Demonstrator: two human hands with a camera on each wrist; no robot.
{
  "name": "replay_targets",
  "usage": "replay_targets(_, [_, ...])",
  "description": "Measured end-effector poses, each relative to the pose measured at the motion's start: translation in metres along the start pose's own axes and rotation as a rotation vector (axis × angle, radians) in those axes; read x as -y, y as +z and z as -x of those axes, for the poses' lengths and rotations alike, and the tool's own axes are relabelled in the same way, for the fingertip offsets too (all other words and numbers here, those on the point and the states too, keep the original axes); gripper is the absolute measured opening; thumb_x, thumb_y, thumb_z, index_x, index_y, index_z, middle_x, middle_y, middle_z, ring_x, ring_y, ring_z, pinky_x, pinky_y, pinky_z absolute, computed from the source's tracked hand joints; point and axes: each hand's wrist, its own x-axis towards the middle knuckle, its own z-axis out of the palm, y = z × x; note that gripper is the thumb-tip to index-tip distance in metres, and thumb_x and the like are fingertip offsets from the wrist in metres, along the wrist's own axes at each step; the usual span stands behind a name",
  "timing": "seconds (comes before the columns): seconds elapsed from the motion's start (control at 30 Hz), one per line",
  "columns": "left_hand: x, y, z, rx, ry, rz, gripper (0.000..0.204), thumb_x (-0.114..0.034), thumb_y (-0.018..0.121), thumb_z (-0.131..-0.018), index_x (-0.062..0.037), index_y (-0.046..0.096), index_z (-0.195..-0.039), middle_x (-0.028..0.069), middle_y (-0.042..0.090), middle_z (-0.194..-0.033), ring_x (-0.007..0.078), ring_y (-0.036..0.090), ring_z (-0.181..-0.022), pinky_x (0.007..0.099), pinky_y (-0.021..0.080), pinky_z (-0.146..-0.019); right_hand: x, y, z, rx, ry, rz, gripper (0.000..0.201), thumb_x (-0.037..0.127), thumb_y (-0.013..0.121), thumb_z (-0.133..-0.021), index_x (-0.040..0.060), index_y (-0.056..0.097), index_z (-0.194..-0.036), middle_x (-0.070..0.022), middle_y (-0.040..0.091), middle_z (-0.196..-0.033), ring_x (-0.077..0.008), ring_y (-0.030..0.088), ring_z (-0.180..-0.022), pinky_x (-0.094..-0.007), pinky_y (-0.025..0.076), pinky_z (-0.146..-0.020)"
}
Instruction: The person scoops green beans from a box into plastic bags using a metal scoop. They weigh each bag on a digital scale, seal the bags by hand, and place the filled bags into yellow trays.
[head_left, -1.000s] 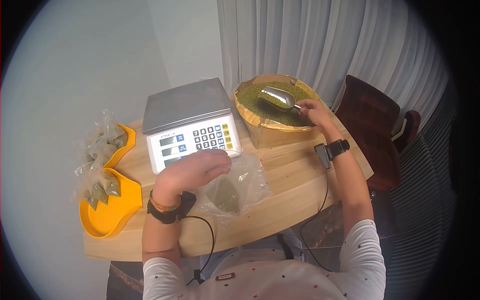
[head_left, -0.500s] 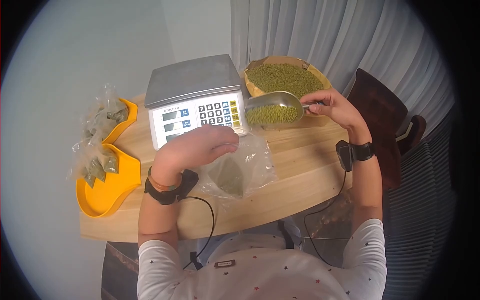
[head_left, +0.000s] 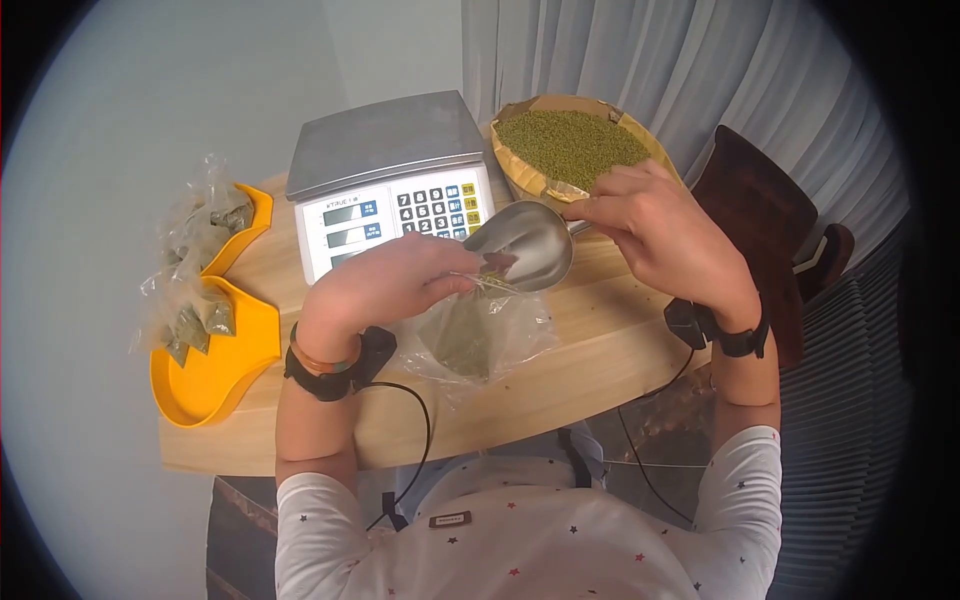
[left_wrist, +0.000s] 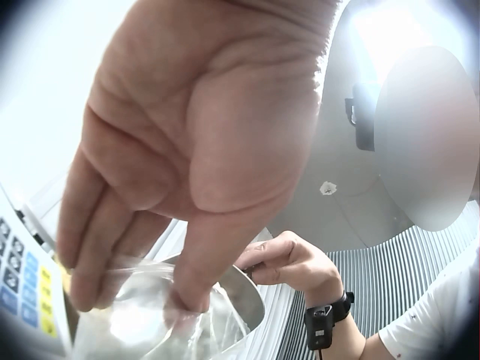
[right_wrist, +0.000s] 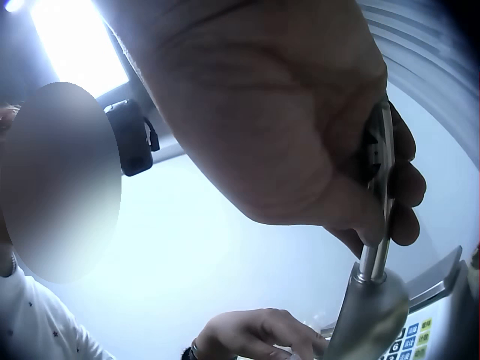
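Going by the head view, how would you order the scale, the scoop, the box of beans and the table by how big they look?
Largest to smallest:
1. Table
2. Scale
3. Box of beans, partly hidden
4. Scoop

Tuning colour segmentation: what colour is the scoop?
Silver-grey; the scoop shows best in the head view.

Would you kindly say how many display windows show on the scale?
3, stacked on the scale: top display, middle display, lowest display, partly behind the left hand; more may be hidden.
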Motion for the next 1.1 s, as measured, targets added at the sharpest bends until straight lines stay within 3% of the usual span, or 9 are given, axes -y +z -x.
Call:
replay_targets(0.17, [-0.003, -0.003, 0.002, 0.002, 0.005, -0.004, 0.018, -0.018, 0.06, -0.095, 0.0002, 0.059, -0.096, 0.0165, 0.058, -0.081, 0.0385, 0.055, -0.077, 0.0399, 0.046, -0.07, -0.024, -0.004, 0.002, -0.131, 0.048, -0.082, 0.029, -0.006, 0.059, -0.08, 0.0009, 0.071, -0.106, -0.0173, 0.068, -0.088, -0.0373, 0.062, -0.084, -0.0427, 0.048, -0.078])
replay_targets(0.23, [-0.006, -0.006, 0.003, 0.027, -0.016, 0.0, 0.018, -0.017, 0.06, -0.095, 0.0003, 0.058, -0.095, 0.0166, 0.058, -0.079, 0.038, 0.055, -0.076, 0.0396, 0.046, -0.069, -0.042, -0.008, 0.003, -0.106, 0.169, -0.136, 0.03, -0.006, 0.059, -0.081, -0.0002, 0.069, -0.109, -0.0201, 0.068, -0.093, -0.039, 0.062, -0.087, -0.0428, 0.049, -0.08])
replay_targets(0.3, [-0.011, -0.01, 0.002, 0.061, -0.058, -0.02, 0.016, -0.016, 0.06, -0.095, 0.0, 0.059, -0.092, 0.0147, 0.059, -0.078, 0.0341, 0.057, -0.073, 0.0374, 0.047, -0.068, -0.075, 0.011, 0.008, -0.257, 0.391, -0.201, 0.028, -0.006, 0.058, -0.083, -0.0007, 0.068, -0.109, -0.0232, 0.067, -0.096, -0.0415, 0.062, -0.09, -0.0432, 0.049, -0.081])
replay_targets(0.33, [-0.011, -0.01, 0.001, 0.063, -0.059, -0.028, 0.016, -0.016, 0.06, -0.095, 0.0, 0.059, -0.092, 0.0147, 0.059, -0.078, 0.0341, 0.057, -0.073, 0.0374, 0.047, -0.068, -0.092, 0.02, 0.011, -0.265, 0.39, -0.203, 0.028, -0.006, 0.058, -0.083, -0.0007, 0.068, -0.109, -0.0232, 0.067, -0.096, -0.0415, 0.062, -0.09, -0.0432, 0.049, -0.081])
replay_targets(0.4, [-0.01, -0.011, 0.001, -0.026, 0.013, -0.071, 0.015, -0.015, 0.059, -0.096, -0.0005, 0.059, -0.091, 0.0125, 0.06, -0.077, 0.0295, 0.059, -0.071, 0.0355, 0.047, -0.066, -0.126, 0.042, 0.017, -0.284, 0.515, -0.19, 0.029, -0.006, 0.058, -0.083, -0.0006, 0.069, -0.109, -0.0257, 0.067, -0.097, -0.0425, 0.063, -0.092, -0.0441, 0.048, -0.082])
replay_targets(0.57, [-0.014, -0.019, 0.0, -0.156, -0.028, -0.103, 0.015, -0.017, 0.058, -0.094, -0.0037, 0.064, -0.096, 0.0146, 0.065, -0.087, 0.0365, 0.062, -0.082, 0.0424, 0.048, -0.071, -0.194, 0.088, 0.047, -0.186, 0.644, -0.115, 0.036, -0.008, 0.056, -0.081, 0.0026, 0.069, -0.112, -0.0264, 0.067, -0.097, -0.0423, 0.063, -0.095, -0.0431, 0.049, -0.083])
replay_targets(0.67, [-0.019, -0.027, -0.005, -0.379, -0.002, -0.151, 0.017, -0.013, 0.058, -0.097, 0.0019, 0.06, -0.09, 0.0087, 0.057, -0.07, 0.0163, 0.056, -0.062, 0.0277, 0.047, -0.06, -0.192, 0.095, 0.052, -0.114, 0.7, -0.072, 0.041, -0.01, 0.053, -0.08, 0.0056, 0.07, -0.114, -0.0247, 0.068, -0.1, -0.0407, 0.063, -0.099, -0.0439, 0.048, -0.085])
replay_targets(0.9, [-0.011, -0.084, -0.04, -0.674, -0.146, -0.22, 0.019, -0.014, 0.056, -0.098, 0.0025, 0.06, -0.09, 0.0075, 0.057, -0.069, 0.013, 0.056, -0.061, 0.0274, 0.047, -0.059, -0.208, 0.117, 0.056, -0.061, 0.748, -0.091, 0.037, -0.004, 0.056, -0.083, 0.0109, 0.072, -0.113, -0.0189, 0.069, -0.108, -0.0356, 0.062, -0.109, -0.054, 0.037, -0.098])
replay_targets(1.1, [0.039, -0.136, -0.076, -0.85, -0.206, -0.503, 0.019, -0.015, 0.056, -0.097, 0.0022, 0.063, -0.09, 0.0103, 0.061, -0.069, 0.0171, 0.059, -0.061, 0.0306, 0.047, -0.059, -0.168, 0.089, 0.054, -0.139, 0.742, -0.015, 0.029, 0.006, 0.063, -0.087, 0.0114, 0.071, -0.114, -0.0165, 0.07, -0.105, -0.0345, 0.059, -0.113, -0.05, 0.037, -0.097])
